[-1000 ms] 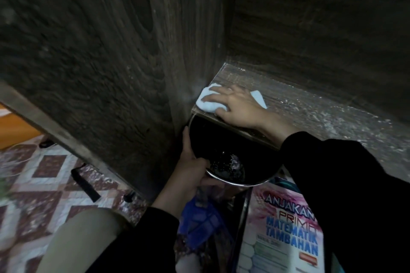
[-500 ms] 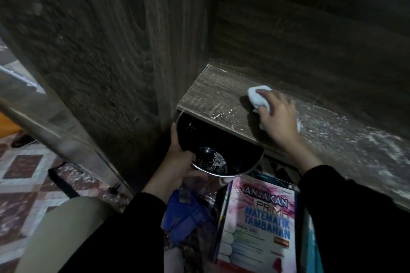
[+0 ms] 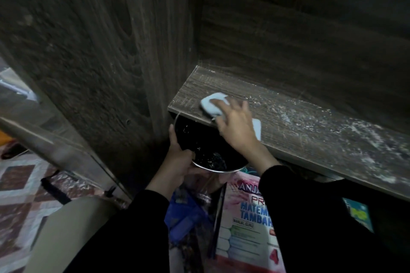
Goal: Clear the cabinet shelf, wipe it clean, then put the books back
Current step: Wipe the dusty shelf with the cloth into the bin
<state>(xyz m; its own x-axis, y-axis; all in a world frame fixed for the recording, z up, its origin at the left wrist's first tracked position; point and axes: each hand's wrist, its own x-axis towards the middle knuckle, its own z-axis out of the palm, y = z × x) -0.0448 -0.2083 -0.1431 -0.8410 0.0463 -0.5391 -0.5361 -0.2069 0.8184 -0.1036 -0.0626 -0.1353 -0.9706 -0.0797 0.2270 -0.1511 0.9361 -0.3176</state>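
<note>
The right hand (image 3: 235, 126) presses open-fingered on a white cloth (image 3: 214, 104); the left hand (image 3: 177, 162) grips the rim of a dark bowl (image 3: 199, 139). The cabinet shelf (image 3: 321, 137) is dusty (pale streaks thickest rightward). A pink maths book (image 3: 241, 235) lies below it. The bowl sits just under the shelf's front edge, with the cloth at the shelf's left end.

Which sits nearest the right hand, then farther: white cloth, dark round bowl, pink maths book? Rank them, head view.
1. White cloth: under the right hand, on the wooden shelf.
2. Dark round bowl: below-left, in the left hand.
3. Pink maths book: lowest, below the shelf.
</note>
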